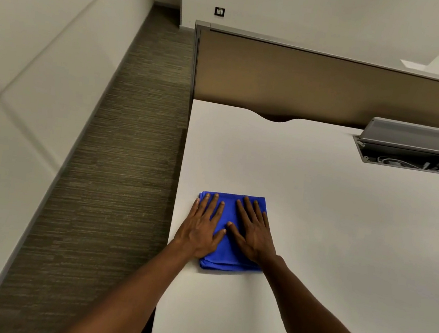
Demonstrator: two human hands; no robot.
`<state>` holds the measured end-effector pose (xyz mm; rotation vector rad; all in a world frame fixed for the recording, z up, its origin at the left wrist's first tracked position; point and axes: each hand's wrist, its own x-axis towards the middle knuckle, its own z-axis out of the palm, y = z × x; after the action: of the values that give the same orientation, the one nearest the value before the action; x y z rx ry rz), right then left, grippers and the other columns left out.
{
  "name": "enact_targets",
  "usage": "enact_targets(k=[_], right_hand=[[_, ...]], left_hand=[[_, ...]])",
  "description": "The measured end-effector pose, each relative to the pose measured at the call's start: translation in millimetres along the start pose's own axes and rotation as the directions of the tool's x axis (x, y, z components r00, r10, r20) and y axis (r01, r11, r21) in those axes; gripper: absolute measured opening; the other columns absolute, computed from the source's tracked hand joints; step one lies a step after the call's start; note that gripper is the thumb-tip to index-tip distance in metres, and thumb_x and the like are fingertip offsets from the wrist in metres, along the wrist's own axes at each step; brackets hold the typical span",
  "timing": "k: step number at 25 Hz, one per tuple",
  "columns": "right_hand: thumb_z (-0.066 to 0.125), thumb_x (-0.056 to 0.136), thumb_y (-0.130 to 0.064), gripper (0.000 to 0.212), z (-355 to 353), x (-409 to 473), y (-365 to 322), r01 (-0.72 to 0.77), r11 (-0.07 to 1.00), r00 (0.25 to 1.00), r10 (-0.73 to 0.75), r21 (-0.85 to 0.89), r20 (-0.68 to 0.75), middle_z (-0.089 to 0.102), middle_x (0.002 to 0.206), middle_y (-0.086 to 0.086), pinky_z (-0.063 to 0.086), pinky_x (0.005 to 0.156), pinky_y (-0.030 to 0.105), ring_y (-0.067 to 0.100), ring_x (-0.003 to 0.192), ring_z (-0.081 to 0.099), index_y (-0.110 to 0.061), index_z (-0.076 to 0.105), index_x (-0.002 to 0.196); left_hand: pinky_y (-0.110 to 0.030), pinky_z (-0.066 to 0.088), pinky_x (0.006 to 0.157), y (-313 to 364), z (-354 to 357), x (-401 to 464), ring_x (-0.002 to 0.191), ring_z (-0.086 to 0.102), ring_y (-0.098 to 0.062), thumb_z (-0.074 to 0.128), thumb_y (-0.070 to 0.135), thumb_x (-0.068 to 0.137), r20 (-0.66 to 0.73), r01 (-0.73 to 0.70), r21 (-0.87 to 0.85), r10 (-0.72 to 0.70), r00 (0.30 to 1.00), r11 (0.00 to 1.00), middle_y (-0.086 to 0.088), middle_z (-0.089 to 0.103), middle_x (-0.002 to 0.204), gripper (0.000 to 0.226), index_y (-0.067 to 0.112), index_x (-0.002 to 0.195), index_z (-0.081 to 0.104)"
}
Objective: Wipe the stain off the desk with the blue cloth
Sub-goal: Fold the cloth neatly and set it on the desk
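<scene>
A folded blue cloth (225, 251) lies flat on the white desk (331, 223), close to the desk's left edge. My left hand (201, 228) rests palm down on the cloth's left half, fingers spread. My right hand (253, 231) lies flat on its right half, fingers spread too. The thumbs almost meet over the middle of the cloth. Neither hand grips the cloth; both press on top of it. No stain shows on the desk; whatever is under the cloth is hidden.
A tan partition panel (334, 89) stands along the desk's far edge. An open cable hatch (412, 155) with a raised grey lid sits at the far right. Carpeted floor (117, 167) runs left of the desk, bounded by a white wall (28, 85).
</scene>
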<state>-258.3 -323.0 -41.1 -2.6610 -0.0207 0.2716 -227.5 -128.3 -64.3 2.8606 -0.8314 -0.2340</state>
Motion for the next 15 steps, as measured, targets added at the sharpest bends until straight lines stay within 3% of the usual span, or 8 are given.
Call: enact_targets(k=[2, 5, 7, 9, 12, 15], right_hand=[[0.054, 0.105, -0.045, 0.07, -2, -6, 3, -0.051, 0.987, 0.983, 0.077, 0.153, -0.164, 0.02, 0.173, 0.006, 0.019, 0.13, 0.042, 0.024, 0.161, 0.017, -0.017, 0.029, 0.164], [0.066, 0.099, -0.034, 0.058, -2, -20, 9, -0.225, 0.928, 0.873, 0.327, 0.295, -0.361, 0.053, 0.151, 0.011, 0.045, 0.109, 0.042, 0.03, 0.138, 0.05, -0.013, 0.05, 0.15], [0.068, 0.097, -0.031, 0.053, -3, -21, 12, -0.294, 0.892, 0.856, 0.406, 0.345, -0.319, 0.061, 0.14, 0.01, 0.048, 0.1, 0.039, 0.029, 0.125, 0.06, -0.012, 0.055, 0.145], [0.07, 0.097, -0.029, 0.049, -7, -17, 10, -0.31, 0.863, 0.855, 0.437, 0.399, -0.279, 0.067, 0.129, 0.009, 0.049, 0.095, 0.036, 0.026, 0.113, 0.066, -0.012, 0.059, 0.142], [0.071, 0.095, -0.031, 0.051, -17, -9, 2, -0.379, 0.718, 0.785, 0.583, 0.584, -0.209, 0.073, 0.11, 0.003, 0.052, 0.094, 0.036, 0.024, 0.103, 0.069, -0.013, 0.059, 0.141], [0.071, 0.093, -0.035, 0.052, -28, 1, 1, -0.459, 0.575, 0.728, 0.68, 0.677, -0.084, 0.067, 0.097, -0.007, 0.046, 0.084, 0.031, 0.018, 0.093, 0.063, -0.017, 0.059, 0.14]], left_hand=[[-0.05, -0.004, 0.128, -1, -2, -3, 0.158, -0.009, -0.035, 0.033, 0.055, 0.104, -0.074, 0.015, -0.103, -0.022, 0.997, 0.995, -0.011, -0.009, 0.17, 0.08, 0.011, 0.164, 0.005], [-0.055, 0.019, 0.125, -1, -3, -12, 0.154, 0.02, -0.041, 0.05, 0.049, 0.1, -0.244, 0.228, -0.309, -0.309, 0.919, 0.923, -0.019, 0.029, 0.165, 0.075, 0.004, 0.158, 0.033], [-0.052, 0.035, 0.115, -4, -7, -9, 0.14, 0.039, -0.039, 0.053, 0.048, 0.099, -0.267, 0.35, -0.387, -0.467, 0.843, 0.853, -0.02, 0.05, 0.147, 0.062, 0.004, 0.143, 0.054], [-0.046, 0.039, 0.107, -7, -12, -1, 0.128, 0.044, -0.031, 0.056, 0.047, 0.097, -0.232, 0.374, -0.379, -0.479, 0.847, 0.846, -0.012, 0.057, 0.133, 0.049, 0.009, 0.127, 0.064], [-0.039, 0.041, 0.099, -4, -21, 10, 0.119, 0.046, -0.025, 0.064, 0.046, 0.092, -0.148, 0.418, -0.372, -0.498, 0.855, 0.828, -0.003, 0.058, 0.123, 0.039, 0.015, 0.116, 0.066], [-0.037, 0.045, 0.093, -3, -24, 14, 0.112, 0.05, -0.025, 0.071, 0.037, 0.089, -0.102, 0.437, -0.491, -0.549, 0.83, 0.753, -0.003, 0.059, 0.116, 0.032, 0.017, 0.113, 0.062]])
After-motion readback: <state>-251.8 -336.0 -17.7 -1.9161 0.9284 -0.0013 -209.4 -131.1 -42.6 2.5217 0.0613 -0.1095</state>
